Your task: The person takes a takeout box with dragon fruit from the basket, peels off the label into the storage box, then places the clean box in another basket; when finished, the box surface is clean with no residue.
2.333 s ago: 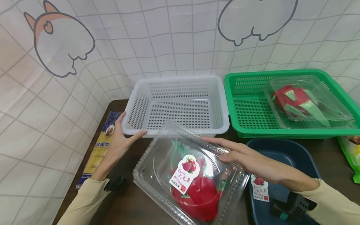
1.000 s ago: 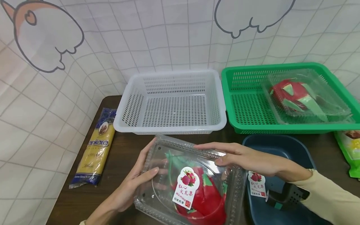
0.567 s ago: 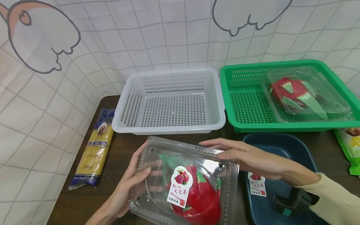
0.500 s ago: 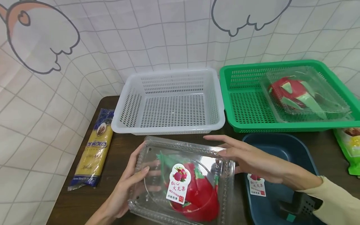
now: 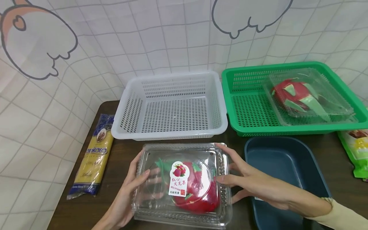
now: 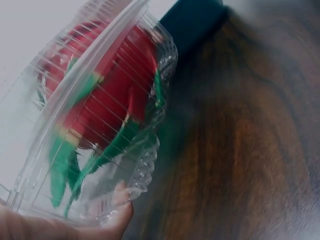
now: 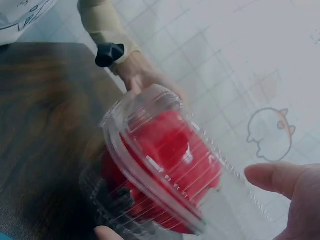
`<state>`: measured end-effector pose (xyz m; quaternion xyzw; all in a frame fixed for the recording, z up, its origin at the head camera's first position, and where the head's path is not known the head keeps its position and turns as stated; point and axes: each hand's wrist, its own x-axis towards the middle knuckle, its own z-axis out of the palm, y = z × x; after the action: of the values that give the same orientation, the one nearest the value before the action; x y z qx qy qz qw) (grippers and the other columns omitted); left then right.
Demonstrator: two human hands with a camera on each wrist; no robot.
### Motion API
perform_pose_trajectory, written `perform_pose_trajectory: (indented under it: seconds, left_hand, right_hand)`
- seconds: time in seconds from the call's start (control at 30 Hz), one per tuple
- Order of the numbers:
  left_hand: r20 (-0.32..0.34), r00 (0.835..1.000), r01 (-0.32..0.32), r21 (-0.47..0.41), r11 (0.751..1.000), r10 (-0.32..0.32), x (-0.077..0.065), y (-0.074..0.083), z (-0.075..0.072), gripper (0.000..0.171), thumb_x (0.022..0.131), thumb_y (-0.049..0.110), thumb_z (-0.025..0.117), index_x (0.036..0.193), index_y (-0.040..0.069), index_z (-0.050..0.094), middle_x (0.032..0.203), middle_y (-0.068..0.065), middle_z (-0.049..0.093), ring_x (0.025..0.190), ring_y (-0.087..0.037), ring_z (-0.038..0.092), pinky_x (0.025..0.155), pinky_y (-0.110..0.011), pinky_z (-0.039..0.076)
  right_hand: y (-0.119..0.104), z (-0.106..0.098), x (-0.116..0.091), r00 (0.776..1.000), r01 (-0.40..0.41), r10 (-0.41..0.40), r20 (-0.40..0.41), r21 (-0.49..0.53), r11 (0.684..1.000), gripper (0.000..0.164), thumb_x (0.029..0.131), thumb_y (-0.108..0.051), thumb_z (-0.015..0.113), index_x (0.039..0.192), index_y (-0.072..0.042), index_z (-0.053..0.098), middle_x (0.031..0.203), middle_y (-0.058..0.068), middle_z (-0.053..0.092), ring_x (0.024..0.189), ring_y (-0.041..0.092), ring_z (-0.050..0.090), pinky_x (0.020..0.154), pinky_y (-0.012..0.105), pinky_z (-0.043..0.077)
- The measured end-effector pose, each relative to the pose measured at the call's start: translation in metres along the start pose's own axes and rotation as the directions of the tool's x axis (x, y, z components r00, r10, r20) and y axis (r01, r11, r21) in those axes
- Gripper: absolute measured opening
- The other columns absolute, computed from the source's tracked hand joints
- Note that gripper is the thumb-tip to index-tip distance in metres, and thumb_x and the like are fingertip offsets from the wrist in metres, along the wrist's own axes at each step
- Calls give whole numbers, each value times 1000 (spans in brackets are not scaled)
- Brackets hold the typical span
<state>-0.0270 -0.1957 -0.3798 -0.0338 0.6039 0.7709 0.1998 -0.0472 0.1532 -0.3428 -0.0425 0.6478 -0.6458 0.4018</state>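
A clear plastic clamshell box (image 5: 184, 210) with a red dragon fruit (image 5: 201, 201) inside is held above the table at the front middle. A white label (image 5: 178, 180) with a dragon fruit picture is on its lid. My left hand (image 5: 123, 195) grips the box's left side, thumb on the lid and fingers seen through the plastic underneath. My right hand (image 5: 253, 182) holds the right side, thumb on the lid and fingers along the edge. In the left wrist view the dragon fruit (image 6: 110, 95) shows through the box's side. The right wrist view shows my right thumb (image 7: 275, 177) by the lid.
Behind the box stands a white basket (image 5: 169, 134). Right of it, a green basket (image 5: 256, 129) holds another boxed dragon fruit (image 5: 296, 95). A dark blue tub (image 5: 283, 159) sits front right, a green packet (image 5: 356, 156) beyond it. A yellow pasta bag (image 5: 93, 159) lies left.
My left hand has gone from the white basket's rim to the box's left side. The box has turned squarer to the table, and my right hand has shifted from its far edge to its right side.
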Motion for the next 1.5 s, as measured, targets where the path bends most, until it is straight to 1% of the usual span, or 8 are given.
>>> perform_pose_trajectory:
  seconds: [0.13,0.23,0.43,0.57,0.87,1.07,1.23,1.5]
  left_hand:
    - [-27,998,59,-9,998,-59,3,-3,2,67,110,27,47,163,44,10,150,-29,36,126,-36,55,92,-62,56]
    - [-34,996,80,-1,997,-80,6,-5,2,68,110,29,48,163,44,8,152,-28,34,128,-37,55,93,-60,57]
    - [-100,988,119,43,992,-114,16,-5,5,71,108,35,53,163,44,11,147,-24,43,127,-37,58,88,-56,59]
    - [-117,989,101,79,992,-92,22,-5,6,72,107,36,54,164,42,11,145,-25,46,123,-35,61,85,-54,60]
    - [-91,991,114,178,977,-99,29,1,11,72,106,42,54,162,43,8,148,-26,40,124,-37,58,83,-56,61]
    - [-100,991,118,316,942,-91,30,7,12,73,106,47,53,163,40,8,154,-26,34,125,-38,58,82,-55,60]
    - [-103,991,120,344,931,-89,33,8,13,76,106,48,55,163,39,7,158,-25,29,123,-37,59,80,-52,62]
    - [-106,994,91,541,836,-39,37,9,9,77,107,55,46,166,31,2,163,-26,23,120,-33,61,100,-69,43]
  right_hand:
    - [0,2,3,1000,-6,6,-10,-28,1000,102,99,-35,71,165,-38,-7,166,21,-7,143,59,21,85,52,62]
    - [3,0,6,1000,18,-18,6,-9,1000,104,98,-29,72,165,-36,-8,166,20,-10,139,53,33,84,52,62]
    - [6,-8,12,1000,4,-4,-3,-28,1000,104,101,-27,70,165,-31,-12,162,32,5,133,47,47,81,48,62]
    - [5,-12,14,1000,-11,10,-18,-56,998,103,103,-29,68,166,-29,-13,159,36,12,125,42,56,81,47,61]
    - [3,-18,13,997,-41,34,-65,-110,993,99,105,-33,65,167,-26,-13,159,35,15,125,38,54,78,43,59]
    - [2,-22,14,998,-15,7,-66,-125,992,96,107,-29,61,167,-22,-13,154,34,24,125,37,54,75,43,59]
    - [0,-23,17,997,3,-14,-74,-144,990,95,108,-28,60,167,-17,-13,152,33,26,126,39,53,73,43,60]
    - [-4,-25,21,997,13,-25,-76,-156,988,95,107,-26,61,167,-14,-11,151,34,28,123,40,55,73,45,62]
